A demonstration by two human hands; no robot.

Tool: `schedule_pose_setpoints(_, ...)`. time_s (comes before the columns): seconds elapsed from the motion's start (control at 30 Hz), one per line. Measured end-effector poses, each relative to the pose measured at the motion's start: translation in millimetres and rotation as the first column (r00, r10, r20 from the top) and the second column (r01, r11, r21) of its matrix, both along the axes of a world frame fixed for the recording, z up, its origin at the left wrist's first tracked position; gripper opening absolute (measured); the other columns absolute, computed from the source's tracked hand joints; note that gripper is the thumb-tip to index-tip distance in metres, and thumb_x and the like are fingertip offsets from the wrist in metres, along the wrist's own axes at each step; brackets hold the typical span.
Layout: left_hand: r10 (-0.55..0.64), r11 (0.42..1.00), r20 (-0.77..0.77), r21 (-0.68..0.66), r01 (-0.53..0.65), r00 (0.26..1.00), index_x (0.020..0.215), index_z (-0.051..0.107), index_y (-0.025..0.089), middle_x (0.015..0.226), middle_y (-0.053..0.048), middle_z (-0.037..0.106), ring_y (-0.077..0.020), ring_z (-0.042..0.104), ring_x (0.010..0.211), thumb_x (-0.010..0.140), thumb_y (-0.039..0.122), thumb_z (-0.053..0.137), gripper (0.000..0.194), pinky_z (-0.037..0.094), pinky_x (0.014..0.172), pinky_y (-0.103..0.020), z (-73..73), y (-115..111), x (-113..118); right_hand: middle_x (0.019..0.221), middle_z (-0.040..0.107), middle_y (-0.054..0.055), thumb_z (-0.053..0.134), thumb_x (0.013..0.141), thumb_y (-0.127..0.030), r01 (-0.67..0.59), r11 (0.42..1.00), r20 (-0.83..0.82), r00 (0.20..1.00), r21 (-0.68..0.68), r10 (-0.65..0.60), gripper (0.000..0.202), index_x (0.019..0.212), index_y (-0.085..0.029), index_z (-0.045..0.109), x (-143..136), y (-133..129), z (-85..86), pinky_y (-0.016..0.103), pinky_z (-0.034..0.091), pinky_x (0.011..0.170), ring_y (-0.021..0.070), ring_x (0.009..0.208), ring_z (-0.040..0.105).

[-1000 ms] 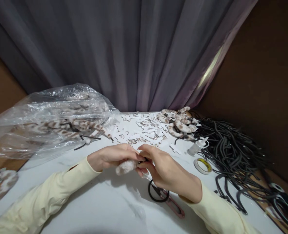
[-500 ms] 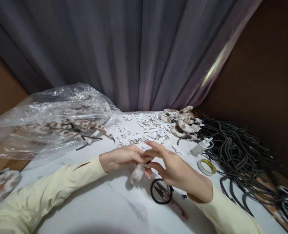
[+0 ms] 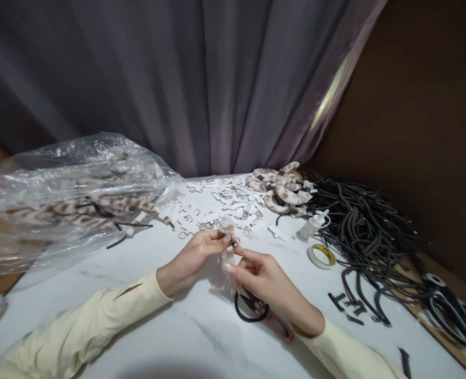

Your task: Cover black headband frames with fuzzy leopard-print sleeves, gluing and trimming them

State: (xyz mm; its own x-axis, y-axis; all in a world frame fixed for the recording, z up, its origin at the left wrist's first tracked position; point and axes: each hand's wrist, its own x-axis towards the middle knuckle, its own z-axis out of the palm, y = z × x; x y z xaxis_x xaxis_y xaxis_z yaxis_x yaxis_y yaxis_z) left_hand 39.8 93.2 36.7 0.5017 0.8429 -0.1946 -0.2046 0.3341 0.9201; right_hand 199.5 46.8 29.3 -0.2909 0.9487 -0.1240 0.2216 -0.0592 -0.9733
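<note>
Above the table, a furry piece.
Left hand pinches its middle, right hand its lower part, apparently steadying it.

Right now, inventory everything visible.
curtain: one, grey, back
wall: one, brown, right
table: one, white, centre
plastic bag: one, clear, left
plush strips: many, white-brown, left, right
metal clasps: many, metallic, back
bottle: one, white, right
tape roll: one, white-yellow, right
cords: many, black, right
cord offcuts: several, black, right
snips: one, reddish, front
ring: one, black, front
scissors: one, dark, right
held strip: one, whitish, centre
left hand, right hand: two, bare, centre
sleeves: two, cream, front
</note>
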Motion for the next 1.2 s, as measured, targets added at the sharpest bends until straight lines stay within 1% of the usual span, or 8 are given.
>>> schedule_pose_setpoints(0.2,-0.139,0.99,-0.08,0.0,0.139,0.987,0.078,0.063,0.009,0.063,-0.001,0.057,-0.0061,0.043,0.048,0.068,0.044,0.071,0.037,0.03,0.045,-0.018,2.6,-9.6,1.7,0.046,0.048,-0.004,0.045,0.087,-0.03,-0.072,0.997,0.056,0.996,0.023,0.07,0.036,0.053,-0.016,0.044,-4.6,1.2,-12.4,0.017,0.03,0.042,0.0044,0.04,0.035)
schedule_pose_setpoints(0.3,-0.149,0.989,-0.078,-0.014,0.148,0.986,0.075,0.062,0.009,0.055,0.003,0.049,-0.0028,0.031,0.04,0.071,0.044,0.068,0.035,0.023,0.039,-0.018,-0.5,-9.9,-0.2,0.056,0.055,-0.003,0.042,0.089,-0.029,-0.134,0.988,0.123,0.985,0.076,0.124,0.023,0.073,-0.015,0.051,6.4,2.9,-9.2,0.017,0.034,0.04,0.0056,0.041,0.042)
schedule_pose_setpoints(0.4,-0.098,0.995,-0.074,0.025,0.1,0.992,0.073,0.061,0.009,0.062,-0.001,0.056,-0.0051,0.041,0.046,0.073,0.041,0.068,0.033,0.036,0.047,-0.019,-5.7,-7.5,-1.8,0.076,0.059,0.001,0.052,0.084,-0.028,-0.113,0.973,0.126,0.988,0.199,0.089,0.02,0.1,-0.017,0.046,17.4,2.0,1.1,0.016,0.039,0.04,0.0102,0.059,0.055)
schedule_pose_setpoints(0.6,-0.072,0.985,-0.182,0.139,0.098,0.981,0.076,0.061,0.01,0.055,0.0,0.056,-0.0105,0.052,0.051,0.077,0.043,0.062,0.032,0.042,0.057,-0.024,-8.4,-10.7,-1.3,0.078,0.056,0.005,0.052,0.085,-0.027,-0.052,0.847,0.27,0.957,0.53,-0.11,0.013,0.091,-0.016,0.057,15.6,-4.1,9.8,0.018,0.046,0.048,0.0124,0.067,0.054)
schedule_pose_setpoints(0.93,0.038,0.959,-0.336,0.278,0.06,0.941,0.073,0.057,0.013,0.053,0.0,0.058,-0.0126,0.056,0.054,0.083,0.043,0.054,0.031,0.042,0.057,-0.023,-8.8,-17.6,0.7,0.075,0.061,0.005,0.047,0.088,-0.023,0.009,0.842,0.231,0.96,0.539,-0.158,0.019,0.082,-0.015,0.064,8.9,-2.7,-6.7,0.024,0.047,0.061,0.0135,0.068,0.057)
schedule_pose_setpoints(1.0,0.047,0.958,-0.35,0.282,0.058,0.935,0.073,0.056,0.013,0.053,0.0,0.058,-0.013,0.057,0.055,0.083,0.043,0.053,0.031,0.043,0.058,-0.023,-8.5,-18.1,1.6,0.075,0.062,0.005,0.048,0.088,-0.027,0.062,0.885,0.193,0.967,0.462,-0.168,0.021,0.082,-0.015,0.064,7.3,-3.2,-6.6,0.024,0.047,0.057,0.0126,0.062,0.057)
schedule_pose_setpoints(1.1,0.077,0.946,-0.386,0.32,0.055,0.919,0.071,0.055,0.014,0.053,0.0,0.058,-0.0129,0.057,0.054,0.084,0.042,0.051,0.031,0.043,0.056,-0.023,-8.4,-19.3,2.6,0.075,0.063,0.004,0.053,0.084,-0.035,0.149,0.982,0.076,0.984,0.114,-0.158,0.024,0.084,-0.014,0.064,4.8,-1.9,-4.7,0.022,0.042,0.042,0.0084,0.043,0.052)
schedule_pose_setpoints(1.2,0.116,0.928,-0.41,0.368,0.048,0.905,0.07,0.054,0.015,0.058,0.0,0.059,-0.0116,0.056,0.053,0.084,0.04,0.05,0.029,0.042,0.051,-0.022,-9.3,-20.5,3.1,0.069,0.062,0.001,0.061,0.078,-0.038,0.19,0.972,-0.076,0.976,-0.14,-0.202,0.026,0.083,-0.013,0.064,3.1,1.2,-3.5,0.02,0.038,0.039,0.0054,0.035,0.047)
